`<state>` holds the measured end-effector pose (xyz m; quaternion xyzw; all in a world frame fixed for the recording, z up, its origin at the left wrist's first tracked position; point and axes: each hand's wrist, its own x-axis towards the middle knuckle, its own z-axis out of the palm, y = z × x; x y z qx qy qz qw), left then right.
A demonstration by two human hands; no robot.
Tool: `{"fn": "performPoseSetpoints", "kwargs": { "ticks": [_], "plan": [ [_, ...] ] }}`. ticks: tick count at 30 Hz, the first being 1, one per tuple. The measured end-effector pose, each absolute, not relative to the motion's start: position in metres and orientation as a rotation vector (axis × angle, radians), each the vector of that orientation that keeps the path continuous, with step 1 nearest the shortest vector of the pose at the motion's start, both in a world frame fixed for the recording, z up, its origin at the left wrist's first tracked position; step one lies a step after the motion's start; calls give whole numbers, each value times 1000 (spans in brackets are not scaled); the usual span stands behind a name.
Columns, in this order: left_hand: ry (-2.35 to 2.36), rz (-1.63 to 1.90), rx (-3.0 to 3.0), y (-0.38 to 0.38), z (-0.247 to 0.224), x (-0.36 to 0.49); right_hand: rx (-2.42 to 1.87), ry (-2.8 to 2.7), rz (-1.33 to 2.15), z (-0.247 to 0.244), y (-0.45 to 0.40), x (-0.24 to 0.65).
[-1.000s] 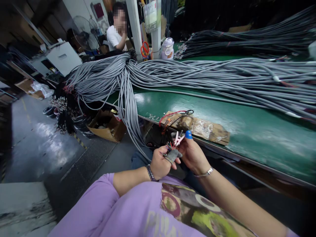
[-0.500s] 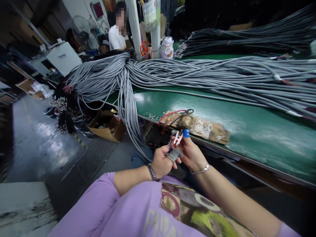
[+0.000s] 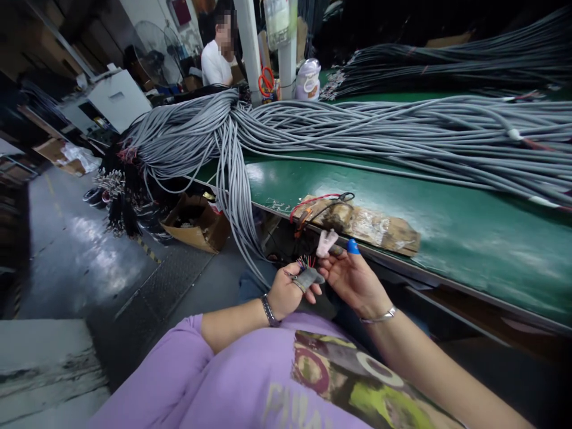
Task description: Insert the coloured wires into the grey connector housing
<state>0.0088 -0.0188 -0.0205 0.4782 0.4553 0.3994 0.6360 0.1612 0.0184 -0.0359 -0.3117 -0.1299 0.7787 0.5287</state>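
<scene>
My left hand (image 3: 290, 292), its thumb wrapped in grey, is closed round a cable end whose thin coloured wires (image 3: 306, 261) fan out above the fingers. Just right of it, my right hand (image 3: 353, 277) wears a blue cover on one fingertip and pinches a small tool with pale pink handles (image 3: 328, 243). A small gap separates the pink handles from the wires. Behind the hands, a worn wooden board (image 3: 379, 231) lies along the edge of the green table (image 3: 286, 179), with red and black leads on it.
Grey cables (image 3: 357, 134) run across the table and hang over its front edge. A cardboard box (image 3: 196, 229) stands below at the left. Black cables (image 3: 424, 65) lie behind. A person in white (image 3: 215, 64) is beyond the posts.
My right hand has moved slightly right, away from the wires, and the pink-handled tool has turned. The wires now show more openly above my left hand. The whole view has shifted a little.
</scene>
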Motion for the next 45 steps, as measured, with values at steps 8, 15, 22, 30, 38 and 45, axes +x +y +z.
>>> {"fn": "performPoseSetpoints", "kwargs": {
  "ticks": [8,15,22,30,38,45],
  "plan": [
    [1038,1014,1104,-14,-37,9,-1008,-587,1582,-41,0,178],
    [1044,873,1325,-21,-47,14,-1170,-1342,1392,-32,-27,173],
    [1090,731,1623,-29,-32,9,-1163,-1654,1158,-37,-33,163],
    [998,766,1160,-30,-26,5,-1273,-1220,1390,-24,-29,167],
    [1037,600,1126,-23,-18,-2,-1251,-1144,1517,-6,-24,156],
    [1076,596,1174,-19,-10,-8,-1226,-1287,1486,8,-15,152]
  ]
}}
